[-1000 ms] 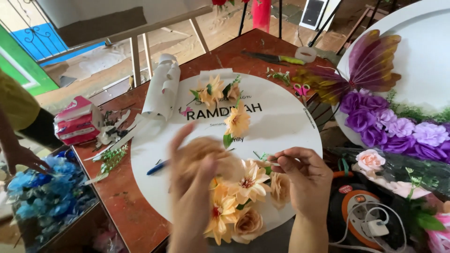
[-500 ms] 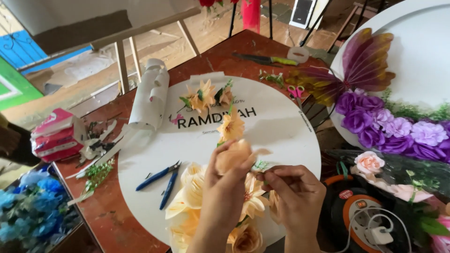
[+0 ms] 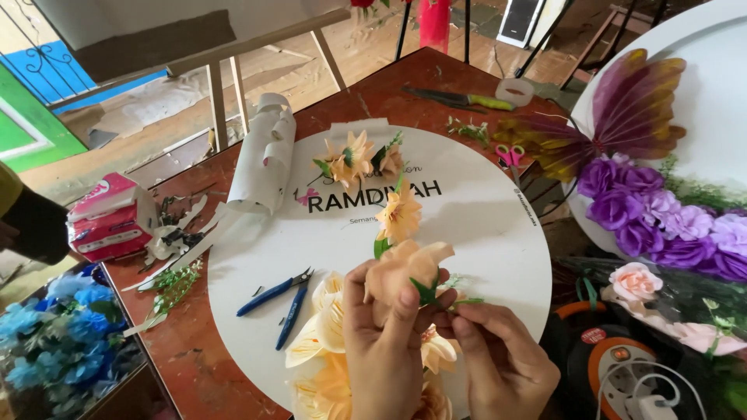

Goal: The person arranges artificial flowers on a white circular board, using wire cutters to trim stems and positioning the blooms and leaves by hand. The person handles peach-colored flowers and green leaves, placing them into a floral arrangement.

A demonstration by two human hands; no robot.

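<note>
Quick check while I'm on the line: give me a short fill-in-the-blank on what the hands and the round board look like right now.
1. The left hand holds a peach artificial ____ above the round white board.
2. The right hand pinches the flower's green ____.
3. The blue-handled pliers lie on the board to the ____ of the hands.
4. The butterfly beside the purple roses has ____ wings.

Missing words: flower; stem; left; purple

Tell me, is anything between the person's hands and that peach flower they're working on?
Nothing visible. The left hand already holds the peach flower above the round white board, and the right hand pinches its green stem just beside it. The blue pliers lie off to the left on the board.
</note>
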